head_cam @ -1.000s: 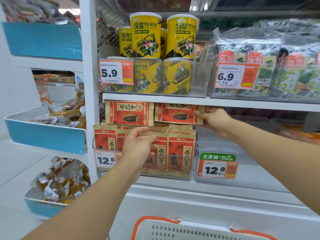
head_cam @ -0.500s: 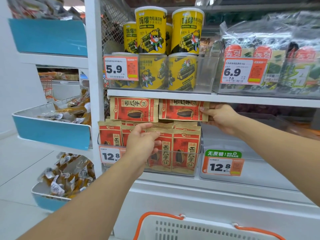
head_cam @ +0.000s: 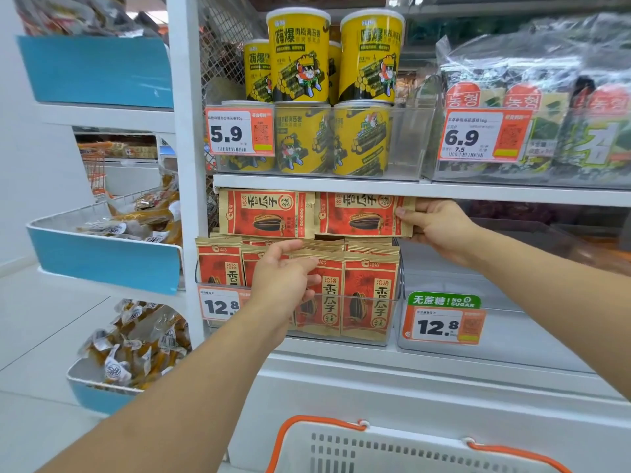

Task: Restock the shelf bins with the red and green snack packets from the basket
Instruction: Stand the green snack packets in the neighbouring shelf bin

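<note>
The right hand pinches the right end of a red packet lying sideways on top of the standing stock, thumb on its front edge and fingers curled behind, holding it just under the shelf board. A second sideways red packet lies to its left, the two edges touching or nearly so. The left hand rests against the upright red packets in the clear bin, forefinger stretched toward the gap beneath the sideways pair and the other fingers loosely bent; it seems to steady the row, not grip it, though whether a fingertip hooks a packet top I cannot tell. This looks like the step of seating the top layer in the red bin, which appears nearly full. To its right the no-sugar bin shows no packets, so the green stock is probably still to come. The next move likely calls for pushing the held packet back level, letting go, then reaching down to the basket near the bottom edge, whose contents are out of sight.
</note>
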`<action>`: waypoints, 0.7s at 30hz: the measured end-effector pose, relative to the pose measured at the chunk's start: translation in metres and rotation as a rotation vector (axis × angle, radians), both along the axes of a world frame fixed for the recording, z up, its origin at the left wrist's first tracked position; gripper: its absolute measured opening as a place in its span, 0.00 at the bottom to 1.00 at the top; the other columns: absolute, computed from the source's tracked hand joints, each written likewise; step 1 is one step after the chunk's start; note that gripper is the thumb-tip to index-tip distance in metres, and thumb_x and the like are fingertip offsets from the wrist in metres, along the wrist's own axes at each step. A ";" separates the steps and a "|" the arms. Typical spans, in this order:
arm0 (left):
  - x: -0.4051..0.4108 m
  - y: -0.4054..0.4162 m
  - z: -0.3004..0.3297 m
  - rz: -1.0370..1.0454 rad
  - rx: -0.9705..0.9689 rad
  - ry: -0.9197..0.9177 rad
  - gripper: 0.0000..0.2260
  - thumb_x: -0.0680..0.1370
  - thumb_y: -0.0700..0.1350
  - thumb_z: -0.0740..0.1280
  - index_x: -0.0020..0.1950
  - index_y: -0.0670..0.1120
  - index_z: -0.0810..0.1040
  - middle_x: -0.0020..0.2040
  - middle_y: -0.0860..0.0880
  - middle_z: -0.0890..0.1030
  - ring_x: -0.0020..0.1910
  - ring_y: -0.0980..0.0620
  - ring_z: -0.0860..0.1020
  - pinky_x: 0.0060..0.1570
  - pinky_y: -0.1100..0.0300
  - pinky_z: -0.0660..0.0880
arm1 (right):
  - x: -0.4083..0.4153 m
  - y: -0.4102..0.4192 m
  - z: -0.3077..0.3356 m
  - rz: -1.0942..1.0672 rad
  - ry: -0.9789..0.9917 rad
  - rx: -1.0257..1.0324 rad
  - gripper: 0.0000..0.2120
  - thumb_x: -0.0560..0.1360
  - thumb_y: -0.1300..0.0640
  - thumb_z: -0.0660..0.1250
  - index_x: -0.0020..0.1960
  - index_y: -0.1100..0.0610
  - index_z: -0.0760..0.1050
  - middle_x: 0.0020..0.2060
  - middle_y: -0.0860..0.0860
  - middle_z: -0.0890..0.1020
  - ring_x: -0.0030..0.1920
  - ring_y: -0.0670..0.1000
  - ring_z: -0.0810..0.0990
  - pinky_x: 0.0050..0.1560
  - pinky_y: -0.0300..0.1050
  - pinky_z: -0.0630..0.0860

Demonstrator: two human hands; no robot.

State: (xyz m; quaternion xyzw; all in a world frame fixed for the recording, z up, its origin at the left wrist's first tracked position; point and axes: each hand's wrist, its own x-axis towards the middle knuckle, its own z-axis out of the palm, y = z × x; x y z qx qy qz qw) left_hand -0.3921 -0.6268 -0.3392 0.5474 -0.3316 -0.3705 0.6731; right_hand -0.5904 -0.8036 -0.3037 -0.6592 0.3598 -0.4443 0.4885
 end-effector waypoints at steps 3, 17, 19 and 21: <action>0.000 0.000 0.000 -0.006 0.001 -0.001 0.13 0.78 0.39 0.70 0.59 0.54 0.76 0.53 0.47 0.83 0.44 0.51 0.83 0.33 0.62 0.76 | 0.009 0.002 -0.001 -0.001 0.006 -0.018 0.10 0.80 0.62 0.67 0.59 0.64 0.80 0.51 0.56 0.86 0.49 0.53 0.85 0.54 0.50 0.82; 0.003 0.001 0.000 0.001 0.022 -0.020 0.13 0.78 0.40 0.70 0.59 0.54 0.76 0.54 0.48 0.83 0.46 0.51 0.84 0.34 0.61 0.76 | 0.026 0.007 0.003 0.013 0.060 0.011 0.14 0.75 0.62 0.73 0.60 0.60 0.78 0.53 0.53 0.86 0.51 0.53 0.85 0.45 0.47 0.82; 0.003 0.003 0.000 0.003 0.025 -0.027 0.13 0.78 0.40 0.70 0.59 0.54 0.76 0.54 0.48 0.83 0.46 0.50 0.84 0.34 0.62 0.76 | 0.024 0.010 0.003 0.004 0.047 0.029 0.17 0.74 0.62 0.74 0.62 0.61 0.77 0.53 0.54 0.85 0.51 0.53 0.86 0.44 0.46 0.82; 0.003 0.004 0.000 0.006 0.030 -0.037 0.12 0.78 0.39 0.70 0.58 0.53 0.76 0.53 0.48 0.83 0.44 0.51 0.84 0.33 0.62 0.76 | 0.022 0.012 0.002 0.001 0.037 0.038 0.17 0.74 0.63 0.74 0.62 0.62 0.77 0.53 0.55 0.85 0.49 0.52 0.86 0.44 0.45 0.82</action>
